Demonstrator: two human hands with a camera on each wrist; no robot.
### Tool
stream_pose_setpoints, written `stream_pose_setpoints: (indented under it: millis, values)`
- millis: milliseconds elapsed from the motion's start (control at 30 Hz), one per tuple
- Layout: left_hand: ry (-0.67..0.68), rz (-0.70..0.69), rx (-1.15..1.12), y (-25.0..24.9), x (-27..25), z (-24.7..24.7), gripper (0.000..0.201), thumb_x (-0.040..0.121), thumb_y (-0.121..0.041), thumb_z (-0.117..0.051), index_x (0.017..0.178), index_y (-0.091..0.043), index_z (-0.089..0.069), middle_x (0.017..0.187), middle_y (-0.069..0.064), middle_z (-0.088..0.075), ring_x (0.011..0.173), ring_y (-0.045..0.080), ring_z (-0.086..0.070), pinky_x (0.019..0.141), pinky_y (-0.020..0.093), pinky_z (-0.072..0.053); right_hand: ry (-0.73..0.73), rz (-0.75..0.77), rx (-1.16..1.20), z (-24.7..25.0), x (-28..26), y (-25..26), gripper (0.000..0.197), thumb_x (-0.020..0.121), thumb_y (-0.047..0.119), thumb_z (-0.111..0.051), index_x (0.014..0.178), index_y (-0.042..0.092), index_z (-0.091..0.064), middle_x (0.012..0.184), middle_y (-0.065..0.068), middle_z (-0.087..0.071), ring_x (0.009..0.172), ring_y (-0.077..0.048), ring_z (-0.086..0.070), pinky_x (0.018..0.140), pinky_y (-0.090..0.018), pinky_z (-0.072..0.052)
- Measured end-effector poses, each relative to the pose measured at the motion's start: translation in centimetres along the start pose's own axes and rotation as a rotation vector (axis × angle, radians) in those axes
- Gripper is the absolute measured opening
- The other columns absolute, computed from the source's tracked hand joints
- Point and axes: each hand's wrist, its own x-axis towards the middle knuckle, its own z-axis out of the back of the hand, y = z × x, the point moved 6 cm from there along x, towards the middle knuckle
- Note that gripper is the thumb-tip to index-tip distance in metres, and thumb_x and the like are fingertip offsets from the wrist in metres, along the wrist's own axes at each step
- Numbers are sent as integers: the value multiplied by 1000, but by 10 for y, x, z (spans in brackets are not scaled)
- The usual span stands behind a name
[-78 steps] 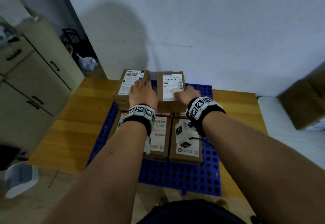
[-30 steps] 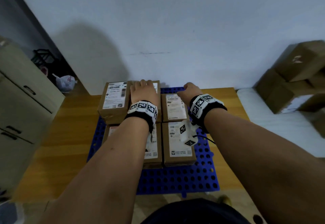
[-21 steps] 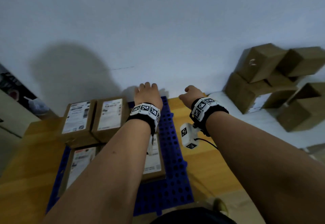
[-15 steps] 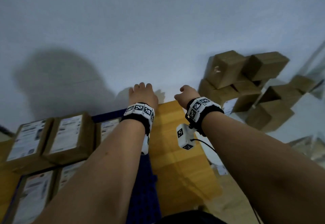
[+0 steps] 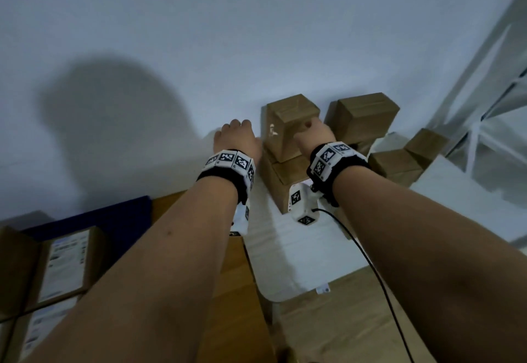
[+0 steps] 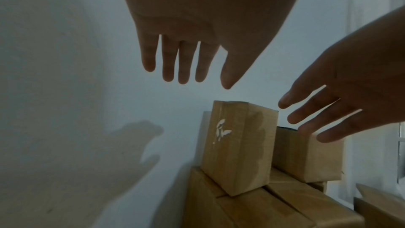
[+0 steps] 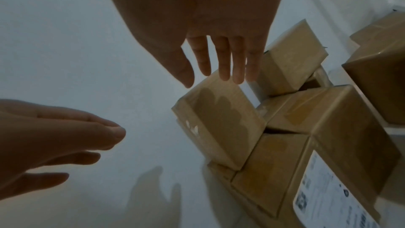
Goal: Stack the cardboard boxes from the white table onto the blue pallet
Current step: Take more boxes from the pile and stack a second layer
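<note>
A heap of brown cardboard boxes sits on the white table [image 5: 285, 251] against the wall. The top box [image 5: 288, 126] [image 6: 238, 145] [image 7: 219, 124] stands tilted and has a small white mark on its side. My right hand [image 5: 313, 131] [image 7: 214, 74] [image 6: 317, 117] hovers close over its top edge with straight fingers and holds nothing. Left of that box, my left hand [image 5: 236, 134] [image 6: 186, 75] [image 7: 87, 145] is in the air, fingers straight and empty. At the lower left is the blue pallet [image 5: 114, 214] with labelled boxes [image 5: 65, 260] on it.
Beside the top box stands a second box [image 5: 362, 117] [image 7: 289, 65], with more boxes [image 5: 396, 166] to the right and a labelled one [image 7: 328, 188] below. The wall is close behind. A wooden platform [image 5: 236, 291] lies under the pallet. A window frame [image 5: 484, 106] stands at the right.
The view has swung right from the pallet to the white table. Both hands left the boxes stacked on the pallet and reached, empty, to the heap's top box.
</note>
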Motion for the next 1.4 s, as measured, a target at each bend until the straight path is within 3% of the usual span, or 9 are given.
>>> stream_pose_setpoints:
  millis: [233,400,567,767,967,1067,1133,1267,1400]
  values:
    - [86,68,-118,-45,38,-23,47,99,-37,-34,138,-12,-43,132,14,-51,121,33,-47,98,42,-39,-28,-45,158,26,53,-26,55,93,26,-49,144,12,-35,140,-16,-47,121,-34,-52,95,-39,-46]
    - [178,180,-259,-56,55,-37,46,101,-42,-29,126,-12,-54,125,13,-59,113,33,-55,96,41,-45,45,-33,225,23,75,-30,60,96,37,-50,149,13,-31,144,-12,-46,128,-30,-48,100,-36,-41]
    - [204,284,-420,-65,56,-39,42,104,-34,-30,126,-7,-54,129,15,-57,117,32,-54,96,36,-41,83,16,228,17,80,-27,51,97,40,-47,138,11,-45,136,-12,-54,122,-30,-52,98,-37,-43]
    - [201,398,-512,-59,45,-37,40,104,-26,-32,132,-2,-48,136,17,-52,124,32,-50,99,35,-40,77,-3,262,13,73,-28,47,95,42,-50,128,9,-45,124,-13,-58,111,-31,-57,90,-38,-45]
    - [64,441,-667,-36,28,-18,31,100,-23,-41,125,-7,-47,123,14,-58,112,32,-56,86,34,-43,68,65,254,18,58,-11,41,90,36,-59,121,12,-47,106,-6,-57,99,-25,-58,86,-36,-48]
    - [47,437,-706,-17,17,-14,28,91,-20,-52,116,-10,-51,112,10,-61,98,28,-57,76,29,-40,114,106,234,13,45,2,50,82,31,-66,126,16,-48,109,-4,-59,98,-24,-60,87,-37,-52]
    - [42,435,-707,0,7,-12,33,86,-20,-59,116,-11,-53,110,8,-62,92,24,-56,76,28,-40,143,168,199,5,34,14,51,79,28,-68,127,17,-54,110,-3,-61,95,-22,-60,76,-29,-51]
    - [49,463,-712,41,-23,-13,60,80,-13,-63,137,-16,-44,114,6,-68,107,24,-61,79,24,-41,170,280,185,-19,7,43,38,76,22,-67,112,11,-63,104,-6,-65,82,-19,-60,54,-21,-40]
    - [-7,491,-702,80,-56,-13,69,79,-8,-62,141,-28,-38,105,6,-69,99,25,-64,77,25,-44,186,259,226,-47,-21,71,47,85,52,-59,108,11,-60,102,-4,-62,93,-24,-59,77,-30,-44]
